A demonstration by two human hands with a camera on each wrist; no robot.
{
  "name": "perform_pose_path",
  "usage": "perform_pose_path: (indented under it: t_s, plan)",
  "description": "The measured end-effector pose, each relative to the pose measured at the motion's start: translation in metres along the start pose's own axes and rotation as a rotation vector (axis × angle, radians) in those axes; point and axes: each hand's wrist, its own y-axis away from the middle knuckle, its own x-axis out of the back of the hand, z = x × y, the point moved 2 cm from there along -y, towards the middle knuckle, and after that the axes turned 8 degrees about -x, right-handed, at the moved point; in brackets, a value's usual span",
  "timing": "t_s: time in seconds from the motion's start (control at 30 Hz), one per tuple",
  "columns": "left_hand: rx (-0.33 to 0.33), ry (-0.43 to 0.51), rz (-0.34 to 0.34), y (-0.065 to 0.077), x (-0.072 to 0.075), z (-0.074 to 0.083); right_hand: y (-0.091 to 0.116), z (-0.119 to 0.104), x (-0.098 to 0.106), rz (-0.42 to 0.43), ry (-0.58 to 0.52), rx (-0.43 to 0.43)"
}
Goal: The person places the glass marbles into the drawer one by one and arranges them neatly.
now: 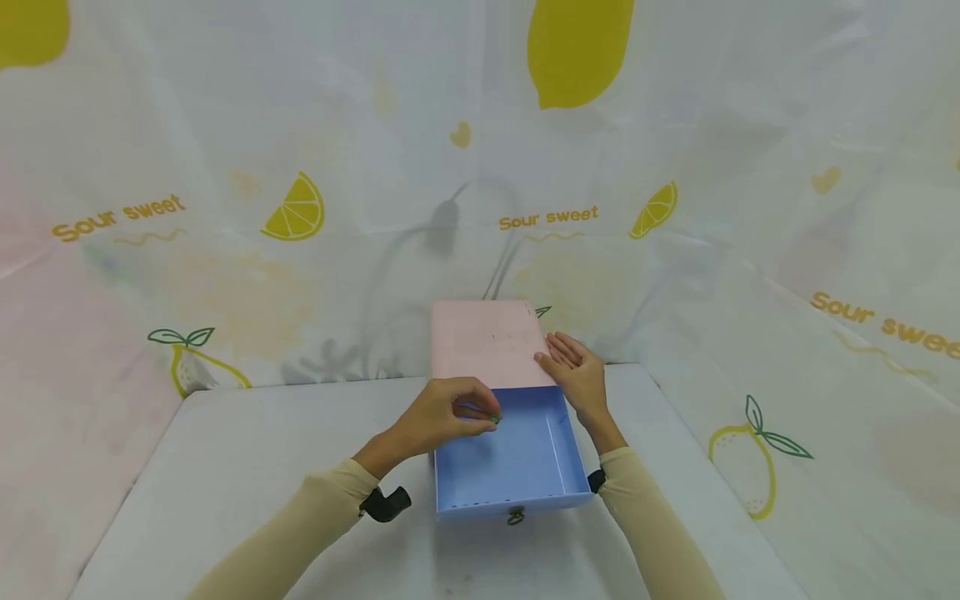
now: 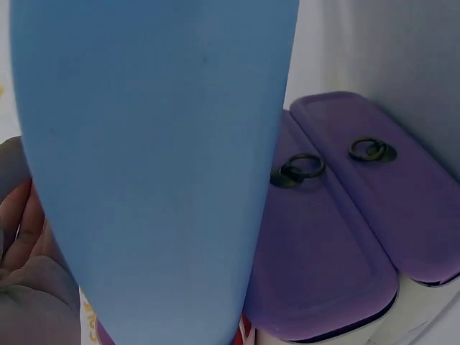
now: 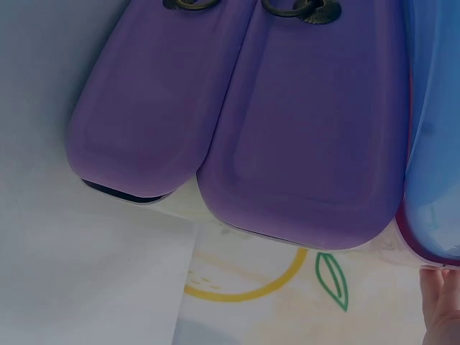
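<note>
A drawer cabinet with a pink top (image 1: 487,342) stands at the back of the table, its blue top drawer (image 1: 517,467) pulled out. Over the left part of that drawer, my left hand (image 1: 442,412) pinches a small green thing (image 1: 494,419) between thumb and fingertips; fingers hide most of it, and I cannot tell its kind. My right hand (image 1: 581,375) rests along the right side of the pink top with its fingers extended. The drawer's blue underside (image 2: 158,165) fills much of the left wrist view.
Two closed purple drawers (image 3: 309,136) with ring pulls sit below the blue one. A metal ring (image 1: 516,516) hangs on the blue drawer's front. The white table (image 1: 300,450) meets a lemon-print sheet (image 1: 405,167) behind and at the sides.
</note>
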Motion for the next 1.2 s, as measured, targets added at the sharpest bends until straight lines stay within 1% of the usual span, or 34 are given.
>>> perform_pose_path:
  t_s: [0.2,0.27,0.4,0.43,0.5,0.67,0.8,0.97,1.2]
  plan:
    - [-0.022,0.007,-0.059,-0.002,-0.015,-0.001,0.000,0.000,0.000,-0.002,-0.006,-0.006]
    - [-0.024,-0.001,-0.079,-0.004,-0.018,0.006,-0.001,0.001,0.000,-0.001,-0.001,-0.009]
    - [-0.013,-0.025,-0.120,-0.005,-0.024,0.006,-0.001,0.002,0.000,0.002,0.004,-0.013]
    - [-0.011,-0.033,-0.137,-0.005,-0.025,0.005,-0.001,0.003,0.000,0.003,0.005,-0.015]
    - [-0.008,-0.052,-0.175,-0.005,-0.028,-0.003,-0.005,0.008,0.001,0.006,-0.010,-0.015]
    - [-0.024,-0.083,-0.311,-0.009,-0.039,-0.002,-0.015,0.025,0.005,0.023,-0.041,-0.015]
    - [-0.043,-0.114,-0.408,-0.011,-0.049,-0.004,-0.017,0.027,0.005,0.032,-0.034,0.000]
    - [-0.049,-0.160,-0.487,-0.012,-0.059,-0.006,-0.016,0.027,0.005,0.038,-0.020,0.024]
    - [-0.073,-0.226,-0.563,-0.010,-0.064,-0.007,-0.017,0.030,0.006,0.039,-0.018,0.030]
